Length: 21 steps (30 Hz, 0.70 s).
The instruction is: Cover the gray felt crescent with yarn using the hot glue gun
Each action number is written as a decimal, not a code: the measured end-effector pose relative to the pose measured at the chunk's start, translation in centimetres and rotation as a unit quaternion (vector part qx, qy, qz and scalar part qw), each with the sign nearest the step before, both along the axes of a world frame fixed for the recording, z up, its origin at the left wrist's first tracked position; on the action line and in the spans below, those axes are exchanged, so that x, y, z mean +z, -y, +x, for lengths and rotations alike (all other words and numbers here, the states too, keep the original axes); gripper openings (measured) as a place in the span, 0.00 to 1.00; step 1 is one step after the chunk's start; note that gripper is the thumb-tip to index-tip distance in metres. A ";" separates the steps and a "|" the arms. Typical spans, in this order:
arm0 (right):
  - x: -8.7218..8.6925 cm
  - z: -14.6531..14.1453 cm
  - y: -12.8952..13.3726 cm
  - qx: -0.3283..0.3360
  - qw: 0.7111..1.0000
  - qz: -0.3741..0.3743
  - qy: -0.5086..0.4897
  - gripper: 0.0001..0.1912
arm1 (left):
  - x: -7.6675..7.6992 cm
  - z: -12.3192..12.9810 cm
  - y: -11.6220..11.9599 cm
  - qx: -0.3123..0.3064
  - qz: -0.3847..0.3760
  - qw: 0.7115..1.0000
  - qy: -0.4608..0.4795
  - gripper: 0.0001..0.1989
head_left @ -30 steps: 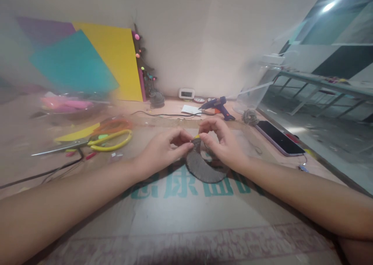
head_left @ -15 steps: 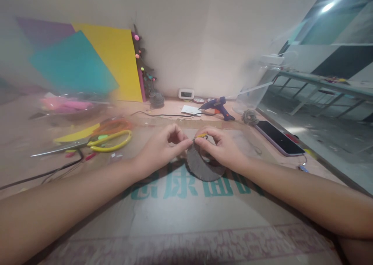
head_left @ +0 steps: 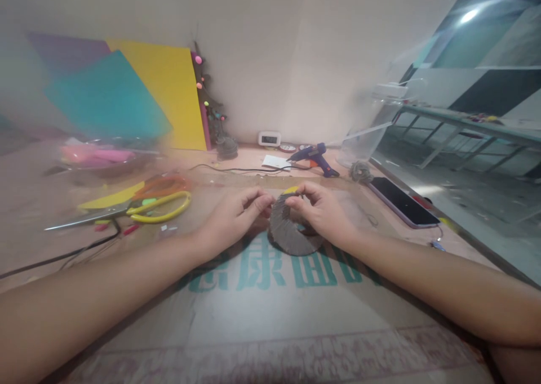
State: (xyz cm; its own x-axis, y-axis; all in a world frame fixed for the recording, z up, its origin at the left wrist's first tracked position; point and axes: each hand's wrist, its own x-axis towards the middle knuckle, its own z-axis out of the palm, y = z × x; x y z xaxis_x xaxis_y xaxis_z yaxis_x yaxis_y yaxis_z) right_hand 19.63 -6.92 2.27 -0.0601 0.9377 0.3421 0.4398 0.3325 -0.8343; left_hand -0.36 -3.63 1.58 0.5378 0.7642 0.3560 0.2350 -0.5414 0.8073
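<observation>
Forearms (head_left: 105, 288) slant in from both lower corners over a smooth, faintly glossy work surface (head_left: 262, 316), its near edge printed with a mottled purplish band and its middle with bold teal characters (head_left: 260, 268). Just beyond these sits the ring (head_left: 291, 240), between the two hands: a thick curved band closely wound in grey-brown strands, the turns making fine ridges across it. A small yellow patch (head_left: 289, 190) shows at its far end, smooth against the ribbed winding. The right hand (head_left: 325, 212) grips the ring's upper part between thumb and curled fingers. The left hand (head_left: 240, 215) has thumb and fingertips drawn together at the ring's upper left edge; whether they pinch a strand, I cannot tell.

Farther off to the left lie scissors (head_left: 160, 208) with rounded yellow plastic handles and a metal blade; to the right, a flat, dark-screened phone (head_left: 403, 202) and a fuzzy grey coil of cord (head_left: 361, 172). Behind these are a blue glue gun (head_left: 316, 159), a white card (head_left: 276, 162) and a rounded white clock (head_left: 269, 139). Flat yellow (head_left: 167, 85) and teal sheets (head_left: 110, 94) stand against the pale wall (head_left: 262, 52).
</observation>
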 end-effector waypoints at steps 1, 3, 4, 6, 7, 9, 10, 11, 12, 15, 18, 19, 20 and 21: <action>0.0 0.0 0.0 0.002 1.000 -0.002 -0.003 0.15 | -0.1 0.0 -0.1 0.001 -0.009 1.000 0.017 0.12; 0.0 0.0 0.0 0.005 1.000 -0.001 -0.004 0.15 | -0.4 0.0 -0.3 0.014 -0.024 0.999 0.047 0.12; 0.0 0.0 -0.1 0.007 1.000 0.002 -0.001 0.14 | -0.5 0.0 -0.5 0.024 -0.028 0.998 0.055 0.13; -0.1 0.1 -0.2 0.010 1.000 0.014 0.012 0.13 | -0.6 0.0 -0.7 0.040 -0.031 0.997 0.055 0.14; -0.1 0.1 -0.2 0.013 1.000 0.018 0.019 0.13 | -0.5 -0.1 -0.8 0.046 -0.033 0.997 0.051 0.14; -0.2 0.1 -0.4 0.023 0.999 0.015 0.022 0.11 | -0.5 -0.1 -1.0 0.058 -0.038 0.997 0.044 0.15; -0.2 0.1 -0.4 0.030 0.999 0.009 0.018 0.11 | -0.4 -0.2 -1.1 0.064 -0.040 0.996 0.042 0.15; -0.3 0.1 -0.5 0.038 0.999 0.004 0.013 0.11 | -0.4 -0.2 -1.2 0.068 -0.042 0.996 0.040 0.16; -0.3 0.1 -0.5 0.043 0.999 0.000 0.007 0.11 | -0.3 -0.2 -1.2 0.070 -0.045 0.996 0.039 0.16; -0.3 0.0 -0.5 0.046 0.999 0.002 0.004 0.11 | 0.0 -0.2 -0.9 0.077 -0.054 0.994 0.048 0.14; -0.2 -0.1 -0.3 0.046 0.999 0.000 0.007 0.12 | 0.4 -0.2 -0.2 0.084 -0.018 0.995 0.047 0.10; -0.1 -0.1 -0.2 0.048 0.999 -0.004 0.008 0.12 | 0.5 -0.2 0.1 0.077 0.008 0.996 0.038 0.09; -0.1 -0.1 -0.2 0.049 0.999 -0.010 0.010 0.13 | 0.6 -0.2 0.3 0.065 0.036 0.997 0.027 0.09; 0.0 -0.1 -0.1 0.050 0.999 -0.016 0.014 0.14 | 0.7 -0.2 0.5 0.052 0.062 0.997 0.017 0.08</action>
State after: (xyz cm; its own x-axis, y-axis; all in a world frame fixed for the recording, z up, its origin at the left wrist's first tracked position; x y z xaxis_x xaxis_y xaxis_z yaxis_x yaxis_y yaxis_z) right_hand 19.51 -6.81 2.23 -0.1626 0.9373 0.3082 0.4301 0.3484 -0.8328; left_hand -0.56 -4.08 2.25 0.4439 0.7638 0.4686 0.2686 -0.6123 0.7436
